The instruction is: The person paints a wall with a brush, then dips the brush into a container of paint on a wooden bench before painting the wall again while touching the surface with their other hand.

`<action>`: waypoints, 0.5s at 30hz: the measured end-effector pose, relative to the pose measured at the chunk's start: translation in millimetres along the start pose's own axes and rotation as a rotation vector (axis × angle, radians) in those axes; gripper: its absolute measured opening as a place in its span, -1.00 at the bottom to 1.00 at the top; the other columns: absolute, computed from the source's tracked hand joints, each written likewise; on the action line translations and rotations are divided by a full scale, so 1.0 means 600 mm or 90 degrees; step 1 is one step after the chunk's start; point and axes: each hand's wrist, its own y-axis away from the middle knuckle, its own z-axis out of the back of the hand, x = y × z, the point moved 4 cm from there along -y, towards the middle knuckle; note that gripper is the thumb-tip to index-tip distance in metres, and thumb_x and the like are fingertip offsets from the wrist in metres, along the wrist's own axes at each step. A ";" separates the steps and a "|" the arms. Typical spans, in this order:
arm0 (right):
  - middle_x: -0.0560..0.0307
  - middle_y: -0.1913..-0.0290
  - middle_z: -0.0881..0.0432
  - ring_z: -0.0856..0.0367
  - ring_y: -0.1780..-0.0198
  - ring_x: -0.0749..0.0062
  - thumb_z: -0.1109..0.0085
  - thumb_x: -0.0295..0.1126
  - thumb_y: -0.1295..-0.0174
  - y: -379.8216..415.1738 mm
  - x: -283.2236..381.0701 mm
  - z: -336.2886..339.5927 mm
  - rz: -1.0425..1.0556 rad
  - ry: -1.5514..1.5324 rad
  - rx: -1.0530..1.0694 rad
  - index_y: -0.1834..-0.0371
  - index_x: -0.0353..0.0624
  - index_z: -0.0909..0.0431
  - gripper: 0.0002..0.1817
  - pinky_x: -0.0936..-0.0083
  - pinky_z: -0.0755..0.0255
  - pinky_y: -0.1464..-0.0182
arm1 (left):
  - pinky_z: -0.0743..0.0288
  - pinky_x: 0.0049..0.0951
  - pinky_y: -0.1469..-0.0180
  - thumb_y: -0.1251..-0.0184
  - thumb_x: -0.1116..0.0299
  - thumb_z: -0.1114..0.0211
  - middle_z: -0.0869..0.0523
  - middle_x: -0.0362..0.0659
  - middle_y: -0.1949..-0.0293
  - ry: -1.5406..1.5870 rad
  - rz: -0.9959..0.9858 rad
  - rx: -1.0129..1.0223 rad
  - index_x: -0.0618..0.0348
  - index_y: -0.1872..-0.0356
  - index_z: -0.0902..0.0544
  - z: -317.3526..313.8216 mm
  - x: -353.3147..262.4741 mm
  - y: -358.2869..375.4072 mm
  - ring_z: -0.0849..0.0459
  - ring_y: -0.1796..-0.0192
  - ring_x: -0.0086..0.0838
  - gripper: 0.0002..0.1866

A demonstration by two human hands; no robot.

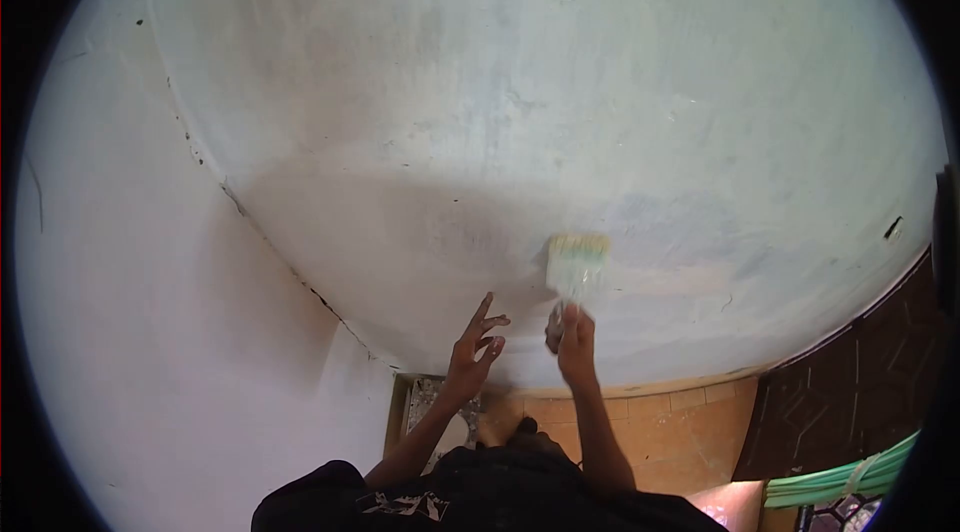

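My right hand [573,332] is wrapped round the handle of a wide paintbrush [577,267], bristles up, against the pale wall [480,132]. Whitish paint coats the brush head, and its bristle tips look yellowish. Left of the brush, my left hand [477,344] holds nothing; its fingers are spread in front of the wall, with the index finger pointing up. Patchy whitish and grey-blue streaks cover the wall around the brush.
A cracked corner seam [310,287] joins a white side wall [150,332] at left. Below lie an orange tiled floor [640,432] and a paint-spattered board [425,402]. At lower right stand a dark brown panel [830,387] and a bundled green hose-like coil [840,480].
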 end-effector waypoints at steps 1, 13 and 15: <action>0.44 0.67 -0.14 -0.04 0.72 0.78 0.20 0.07 -0.51 0.020 -0.016 -0.004 -0.009 0.019 -0.027 0.47 -0.06 -0.26 -0.52 0.70 0.12 0.70 | -0.45 -0.31 -0.24 -0.45 0.46 -0.12 -0.32 -0.12 -0.44 -0.003 -0.005 0.008 0.14 -0.46 -0.22 0.000 0.001 0.003 -0.49 -0.29 -0.35 -0.41; 0.44 0.65 -0.12 -0.03 0.69 0.78 0.20 0.06 -0.51 -0.017 0.020 0.000 0.039 0.015 0.030 0.46 -0.06 -0.26 -0.53 0.69 0.10 0.67 | -0.46 -0.31 -0.23 -0.44 0.46 -0.13 -0.31 -0.08 -0.45 0.000 0.061 0.023 0.12 -0.47 -0.22 -0.008 0.015 0.003 -0.45 -0.33 -0.34 -0.41; 0.44 0.66 -0.12 -0.05 0.69 0.77 0.18 0.09 -0.49 0.021 -0.015 0.009 -0.055 -0.003 0.014 0.45 -0.04 -0.27 -0.52 0.68 0.09 0.68 | -0.45 -0.29 -0.23 -0.44 0.45 -0.13 -0.24 -0.07 -0.48 -0.005 0.073 0.045 0.09 -0.51 -0.13 -0.007 0.029 0.008 -0.43 -0.34 -0.33 -0.35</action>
